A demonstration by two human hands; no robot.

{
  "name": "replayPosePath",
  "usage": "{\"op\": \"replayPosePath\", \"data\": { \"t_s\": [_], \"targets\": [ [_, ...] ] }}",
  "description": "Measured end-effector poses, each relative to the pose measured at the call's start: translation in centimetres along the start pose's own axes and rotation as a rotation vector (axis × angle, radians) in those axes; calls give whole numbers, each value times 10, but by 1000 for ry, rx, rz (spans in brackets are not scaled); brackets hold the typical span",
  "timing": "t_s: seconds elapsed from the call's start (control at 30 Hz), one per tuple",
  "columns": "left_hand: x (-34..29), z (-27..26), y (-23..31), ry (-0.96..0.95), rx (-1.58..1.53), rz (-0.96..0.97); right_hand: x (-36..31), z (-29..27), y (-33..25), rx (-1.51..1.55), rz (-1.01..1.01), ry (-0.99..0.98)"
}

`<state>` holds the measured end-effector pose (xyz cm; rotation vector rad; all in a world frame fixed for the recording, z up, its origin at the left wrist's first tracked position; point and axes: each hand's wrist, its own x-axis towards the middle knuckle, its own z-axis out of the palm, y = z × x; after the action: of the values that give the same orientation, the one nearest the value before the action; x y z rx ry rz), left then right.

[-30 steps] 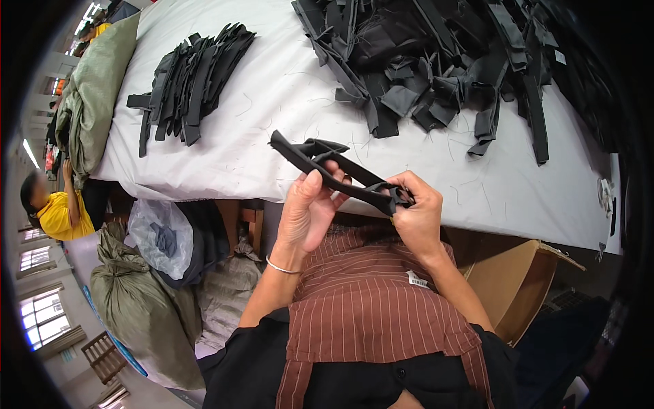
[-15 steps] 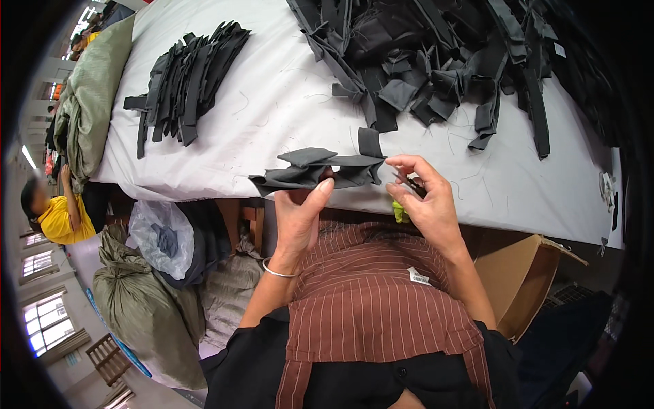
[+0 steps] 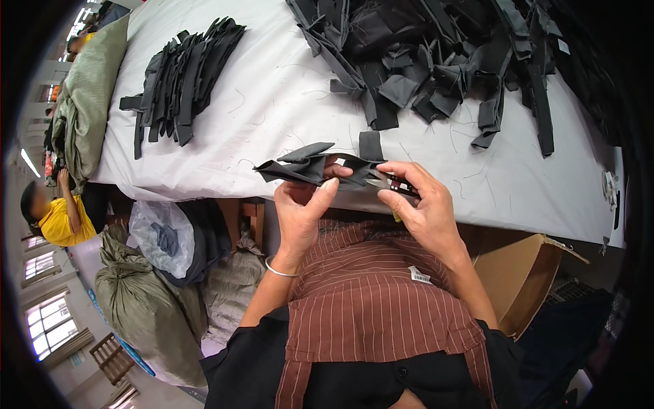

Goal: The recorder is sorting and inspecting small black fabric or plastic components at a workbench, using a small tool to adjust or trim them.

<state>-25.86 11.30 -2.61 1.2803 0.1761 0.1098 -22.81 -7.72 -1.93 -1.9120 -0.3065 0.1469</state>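
My left hand (image 3: pixel 298 215) is closed on a folded dark grey fabric piece (image 3: pixel 300 169), thumb in front and fingertips showing through a gap in the cloth. The piece has a short tab standing up at its right end and hangs just over the table's near edge. Between the thumb and fingers of my right hand (image 3: pixel 430 208) is a pair of thread snips (image 3: pixel 383 181). Their blades point left at the right end of the fabric and seem to touch it. The snips' handles are partly hidden by my fingers.
A white-covered table (image 3: pixel 272 82) bears a neat stack of dark strips (image 3: pixel 184 85) at left and a large loose heap of dark fabric pieces (image 3: pixel 436 58) at right. Loose threads lie about. Sacks (image 3: pixel 139 300) and a cardboard box (image 3: pixel 521 286) stand below. A person in yellow (image 3: pixel 65 218) is far left.
My right hand has brought the snips left and slightly down against the fabric's right end. My left fingers have pushed up through the fabric, which has opened a little and shifted right.
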Motion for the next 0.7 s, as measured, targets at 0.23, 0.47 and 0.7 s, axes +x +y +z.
{"op": "replayPosePath", "data": {
  "t_s": [0.23,0.47,0.7],
  "targets": [
    [0,2,-2,-14,35,51,0,-5,-9,-262,-30,45],
    [0,3,-1,-1,26,20,-1,-3,-8,-370,-90,67],
    [0,4,3,9,40,5,2,-4,-5,-525,-260,122]
  ]
}}
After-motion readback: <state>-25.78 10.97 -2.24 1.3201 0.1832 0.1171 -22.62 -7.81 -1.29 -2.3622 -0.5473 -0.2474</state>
